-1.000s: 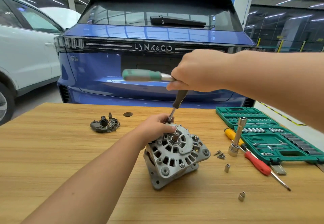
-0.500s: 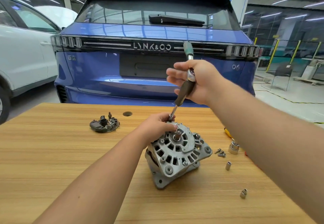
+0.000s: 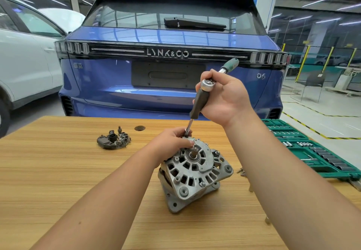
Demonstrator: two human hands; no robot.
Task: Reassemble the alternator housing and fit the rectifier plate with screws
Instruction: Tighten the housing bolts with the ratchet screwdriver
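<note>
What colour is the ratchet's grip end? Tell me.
Green, on the ratchet above the right hand; the head view shows it.

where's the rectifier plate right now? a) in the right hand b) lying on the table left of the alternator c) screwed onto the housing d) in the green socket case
b: the rectifier plate lies on the table apart from the alternator, to its left, untouched, while both hands work the ratchet.

Head camera looks forward and down, close over the table (image 3: 58,171).
</note>
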